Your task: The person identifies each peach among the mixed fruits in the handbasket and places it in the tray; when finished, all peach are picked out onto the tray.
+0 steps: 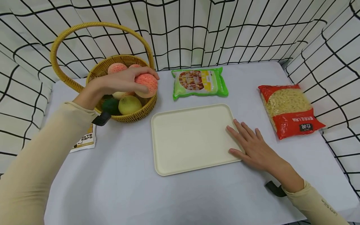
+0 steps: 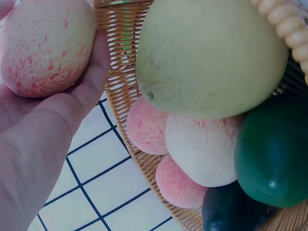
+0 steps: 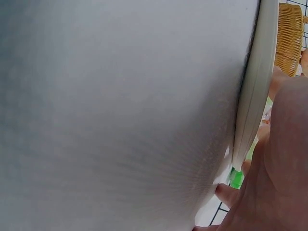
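In the head view my left hand (image 1: 123,81) grips a peach (image 1: 147,85), pink and speckled, over the right side of the wicker basket (image 1: 132,117). The left wrist view shows this peach (image 2: 48,48) pale with red flecks, fingers and thumb around it. Inside the basket lie more pink peaches (image 1: 116,67), a yellow-green round fruit (image 1: 129,105) and a dark green one (image 1: 111,107). My right hand (image 1: 254,150) lies with fingers spread over the right edge of a cream tray (image 1: 194,140), which has nothing on it.
Behind the tray lies a green food packet (image 1: 200,82). A red bag of pasta (image 1: 292,111) is at the right. Part of a white packet (image 1: 86,139) shows under my left forearm. The basket's tall handle (image 1: 101,24) arches up at the back; black wire mesh (image 1: 194,37) surrounds the table.
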Demonstrator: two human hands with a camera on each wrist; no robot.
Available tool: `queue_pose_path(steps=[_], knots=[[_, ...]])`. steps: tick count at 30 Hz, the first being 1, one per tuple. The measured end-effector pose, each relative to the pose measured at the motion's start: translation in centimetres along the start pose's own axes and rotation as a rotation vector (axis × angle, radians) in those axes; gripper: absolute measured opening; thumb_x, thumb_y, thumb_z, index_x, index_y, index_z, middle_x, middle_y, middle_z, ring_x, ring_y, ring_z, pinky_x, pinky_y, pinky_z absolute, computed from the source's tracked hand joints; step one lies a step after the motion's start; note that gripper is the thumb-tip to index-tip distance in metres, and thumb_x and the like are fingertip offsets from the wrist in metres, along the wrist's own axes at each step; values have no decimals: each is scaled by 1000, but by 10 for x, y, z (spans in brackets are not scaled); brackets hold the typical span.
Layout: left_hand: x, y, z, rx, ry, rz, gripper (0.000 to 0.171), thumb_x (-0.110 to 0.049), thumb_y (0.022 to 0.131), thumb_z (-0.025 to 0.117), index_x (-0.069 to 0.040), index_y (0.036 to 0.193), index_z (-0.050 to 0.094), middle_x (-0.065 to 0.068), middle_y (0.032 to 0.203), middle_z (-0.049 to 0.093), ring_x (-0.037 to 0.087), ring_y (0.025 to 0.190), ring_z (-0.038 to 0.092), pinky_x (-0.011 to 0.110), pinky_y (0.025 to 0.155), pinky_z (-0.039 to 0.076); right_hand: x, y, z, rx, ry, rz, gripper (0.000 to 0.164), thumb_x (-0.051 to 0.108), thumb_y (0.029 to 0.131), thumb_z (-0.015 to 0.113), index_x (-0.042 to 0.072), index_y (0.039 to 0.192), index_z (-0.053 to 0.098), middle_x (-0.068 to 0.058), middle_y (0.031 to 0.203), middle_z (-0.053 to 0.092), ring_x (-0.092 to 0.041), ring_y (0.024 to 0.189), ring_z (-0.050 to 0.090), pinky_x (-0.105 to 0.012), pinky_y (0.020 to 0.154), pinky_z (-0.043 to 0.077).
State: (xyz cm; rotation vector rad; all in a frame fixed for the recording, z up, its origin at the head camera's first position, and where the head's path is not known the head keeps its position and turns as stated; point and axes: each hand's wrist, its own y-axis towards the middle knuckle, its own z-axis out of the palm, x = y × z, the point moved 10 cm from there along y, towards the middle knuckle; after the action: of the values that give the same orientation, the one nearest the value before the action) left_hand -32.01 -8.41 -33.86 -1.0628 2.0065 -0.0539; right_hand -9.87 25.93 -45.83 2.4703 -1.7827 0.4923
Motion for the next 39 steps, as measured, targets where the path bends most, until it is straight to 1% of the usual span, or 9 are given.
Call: queue_pose_path(steps=[2,6,10,13,17,22,29,35,39], knots=[[-3,0,1,-8,-2,8,53,-40,99,69,-33,149,51,9,158,35,29,143,23,47,97,45,0,0,0,1,0,0,84,50,102,64,32,171,21,-8,181,11,-44,163,20,-82,121,18],[-11,0,4,-14,-22,40,51,-40,98,72,-31,145,54,7,147,47,26,141,27,43,100,45,0,0,0,3,-1,1,83,50,102,63,30,171,22,-9,181,11,-44,163,20,-82,121,17],[-16,1,11,5,-76,60,49,-37,98,74,-28,142,54,4,141,54,24,130,47,38,101,50,0,0,0,12,-1,8,82,50,103,62,29,171,22,-9,181,11,-44,164,19,-82,122,17],[-19,1,19,24,-106,65,48,-34,98,74,-28,142,53,2,139,58,23,119,59,34,100,53,0,0,0,12,0,9,82,50,103,62,30,171,22,-9,181,11,-44,164,19,-82,121,17],[-25,1,28,48,-115,81,48,-33,98,74,-28,142,54,1,137,59,22,117,59,34,100,53,0,1,0,4,-2,5,83,51,102,63,30,171,22,-9,181,11,-45,163,20,-82,121,18],[-34,2,37,50,-100,114,47,-32,97,74,-27,140,56,1,138,58,22,117,57,37,99,50,-2,1,2,11,-4,10,84,52,102,63,32,171,21,-8,182,10,-45,164,19,-82,121,17],[-37,3,48,56,-110,152,48,-27,95,76,-24,139,57,2,132,61,21,115,58,36,98,52,-3,1,4,15,-3,12,85,52,101,64,32,171,20,-8,182,9,-45,163,19,-83,121,16],[-41,3,60,65,-127,175,47,-29,93,79,-27,136,58,1,129,62,22,112,59,38,95,53,-2,1,3,15,1,12,85,51,102,63,32,172,19,-8,182,9,-45,163,19,-82,121,17],[-48,3,67,70,-141,198,47,-29,92,81,-27,134,60,1,129,62,22,111,60,39,93,52,-1,0,2,15,0,12,85,51,102,63,32,172,19,-8,182,9,-45,163,19,-83,121,17]])
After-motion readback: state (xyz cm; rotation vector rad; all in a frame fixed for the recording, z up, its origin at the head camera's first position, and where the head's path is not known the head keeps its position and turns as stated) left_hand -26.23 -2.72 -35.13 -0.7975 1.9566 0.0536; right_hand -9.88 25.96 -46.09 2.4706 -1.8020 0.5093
